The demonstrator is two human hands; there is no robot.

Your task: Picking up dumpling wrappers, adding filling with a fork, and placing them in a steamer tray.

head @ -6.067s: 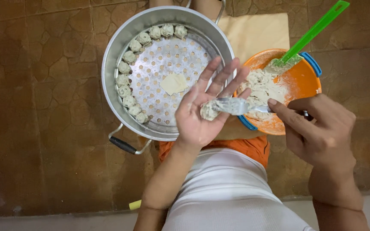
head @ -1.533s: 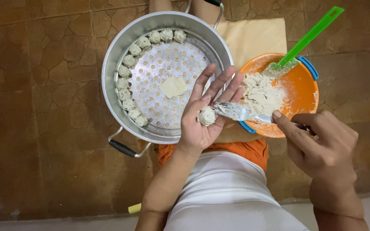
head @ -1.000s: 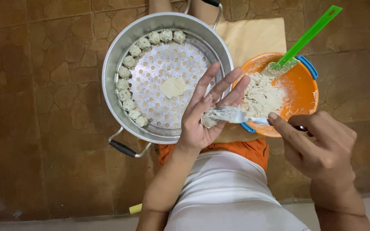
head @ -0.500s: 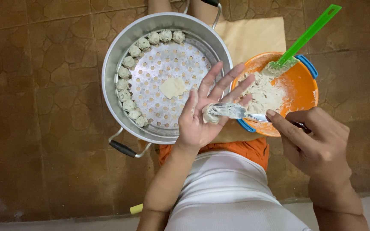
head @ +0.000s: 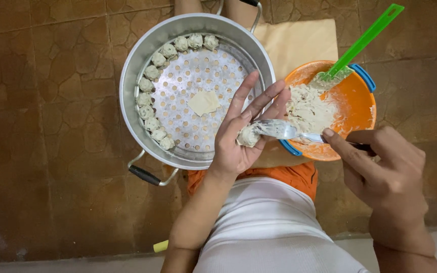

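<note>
No packages, labels, signs or screens show anywhere in the frame.
</note>
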